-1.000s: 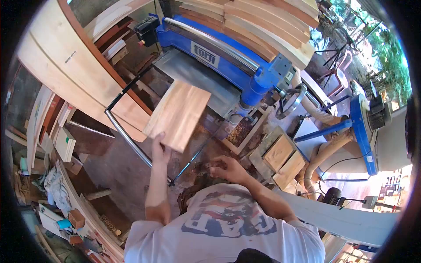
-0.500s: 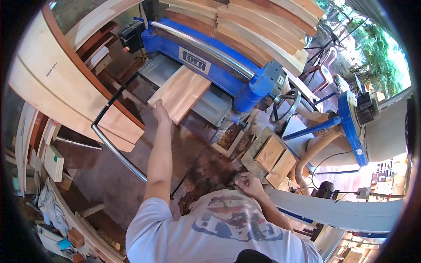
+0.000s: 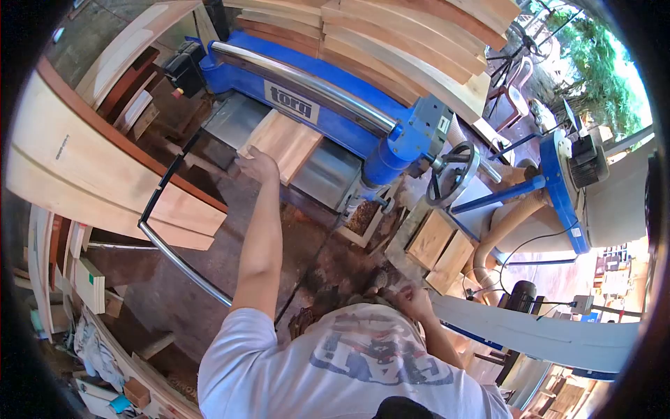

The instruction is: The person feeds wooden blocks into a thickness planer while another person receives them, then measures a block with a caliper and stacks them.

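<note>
A pale wooden board [image 3: 292,140] lies on the metal bed of the blue planer [image 3: 234,73], its far end beneath the machine body. My left hand [image 3: 258,166] is at the board's near left corner, thumb up against its edge, with the other fingers partly hidden. It looks closed on that end. Close to my shirt front, my right hand [image 3: 414,303] has its fingers curled; whatever may be in them cannot be made out.
Stacked boards [image 3: 391,42] rise behind the planer. At its right are a handwheel [image 3: 453,174] and a blue dust collector [image 3: 562,188] with a hose. Two short wooden pieces [image 3: 433,241] lie nearer me. Large panels [image 3: 105,160] and a bent metal bar [image 3: 185,262] stand at left.
The board has gone further under the planer, with less of it showing. My left hand has followed it forward. My right hand has shifted slightly and the view has turned a little.
</note>
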### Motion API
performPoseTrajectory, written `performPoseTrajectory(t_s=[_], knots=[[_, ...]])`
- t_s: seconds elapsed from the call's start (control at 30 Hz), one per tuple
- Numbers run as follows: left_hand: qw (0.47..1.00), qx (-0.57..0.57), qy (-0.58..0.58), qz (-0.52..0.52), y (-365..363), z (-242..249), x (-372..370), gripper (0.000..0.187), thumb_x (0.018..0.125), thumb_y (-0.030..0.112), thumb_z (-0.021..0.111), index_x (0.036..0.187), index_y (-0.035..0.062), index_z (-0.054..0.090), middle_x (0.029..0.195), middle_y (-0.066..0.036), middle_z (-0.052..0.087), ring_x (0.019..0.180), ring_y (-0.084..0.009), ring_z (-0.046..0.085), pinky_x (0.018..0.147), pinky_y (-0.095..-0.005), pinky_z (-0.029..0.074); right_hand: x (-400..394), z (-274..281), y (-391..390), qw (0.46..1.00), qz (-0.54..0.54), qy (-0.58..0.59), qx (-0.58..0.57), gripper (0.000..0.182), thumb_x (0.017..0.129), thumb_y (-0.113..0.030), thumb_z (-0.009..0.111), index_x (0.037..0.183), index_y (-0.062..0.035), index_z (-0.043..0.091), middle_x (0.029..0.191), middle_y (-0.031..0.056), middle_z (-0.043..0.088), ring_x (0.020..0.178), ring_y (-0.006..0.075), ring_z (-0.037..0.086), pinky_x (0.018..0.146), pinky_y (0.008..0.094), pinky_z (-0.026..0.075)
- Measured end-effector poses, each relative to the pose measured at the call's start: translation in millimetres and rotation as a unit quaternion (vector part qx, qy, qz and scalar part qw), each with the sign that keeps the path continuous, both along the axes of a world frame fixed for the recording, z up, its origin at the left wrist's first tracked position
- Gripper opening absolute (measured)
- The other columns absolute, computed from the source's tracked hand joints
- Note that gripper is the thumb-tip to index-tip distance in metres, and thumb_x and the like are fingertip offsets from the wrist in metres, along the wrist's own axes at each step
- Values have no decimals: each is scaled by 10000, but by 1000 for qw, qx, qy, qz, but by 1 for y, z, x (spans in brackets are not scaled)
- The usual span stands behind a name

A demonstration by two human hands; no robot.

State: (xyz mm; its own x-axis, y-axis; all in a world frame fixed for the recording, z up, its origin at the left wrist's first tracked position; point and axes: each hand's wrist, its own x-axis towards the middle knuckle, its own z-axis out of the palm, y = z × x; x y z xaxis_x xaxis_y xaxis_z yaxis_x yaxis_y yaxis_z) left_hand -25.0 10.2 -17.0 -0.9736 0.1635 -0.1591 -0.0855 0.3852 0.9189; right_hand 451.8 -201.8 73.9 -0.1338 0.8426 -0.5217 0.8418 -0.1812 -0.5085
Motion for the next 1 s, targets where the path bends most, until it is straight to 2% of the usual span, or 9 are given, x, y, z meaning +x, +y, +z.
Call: performPoseTrajectory(t_s=[0.33,0.5,0.6,0.63,0.77,0.87,0.9,0.93,1.0], knots=[[989,-99,112,-13,34,-11,2,799,976,462,392,1416,-173,189,1411,-389,291,1325,-491,301,1103,-528,272,11,-22,38,993,-94,69,23,420,823,-388,700,997,-18,606,847,174,677,781,290,661,712,404,522],[976,-206,61,-25,41,3,8,884,949,568,354,1429,-157,195,1415,-416,265,1328,-525,295,1080,-575,290,51,-55,37,984,-138,85,73,428,848,-326,694,1082,11,569,938,199,663,840,319,662,751,407,517],[960,-269,70,20,56,-27,-3,910,922,632,355,1331,-180,304,1320,-412,380,1229,-512,433,974,-543,409,80,-54,14,965,-215,73,135,554,844,-376,698,1191,27,544,1093,259,629,971,376,645,827,421,504],[959,-276,65,21,58,-34,-11,927,911,651,364,1282,-198,348,1269,-411,439,1186,-514,482,925,-527,459,94,-55,0,956,-246,58,148,541,850,-360,698,1199,23,540,1053,234,640,952,343,647,821,409,507],[983,-151,103,-31,4,-36,-9,819,914,572,471,1306,-144,406,1287,-350,495,1160,-457,536,941,-485,470,173,-129,-56,922,-359,-5,147,600,835,-376,720,1237,22,521,997,194,654,935,283,648,826,387,510],[973,106,98,-181,-101,-16,79,766,930,483,541,1402,-93,359,1415,-294,415,1249,-404,475,1012,-454,407,221,-181,-78,895,-440,-21,70,688,797,-427,739,1247,42,513,1045,206,647,969,304,644,845,395,507],[985,3,132,-113,-126,31,158,752,944,432,546,1434,-84,303,1465,-271,341,1296,-376,413,1055,-428,357,236,-197,-79,887,-460,-22,40,712,785,-441,743,1247,50,512,1064,210,646,982,312,642,851,398,506],[969,-81,191,-137,-162,17,187,735,958,404,538,1453,-68,268,1479,-251,314,1342,-351,357,1099,-419,300,251,-218,-75,903,-425,-30,53,708,786,-438,739,1243,54,514,1079,216,643,983,320,643,848,399,507],[958,-65,111,-258,-207,30,273,654,965,315,542,1451,-44,290,1454,-215,365,1353,-326,363,1125,-428,279,274,-265,-55,934,-347,-35,73,699,788,-432,731,1235,62,519,1109,227,637,985,336,644,843,402,510]])
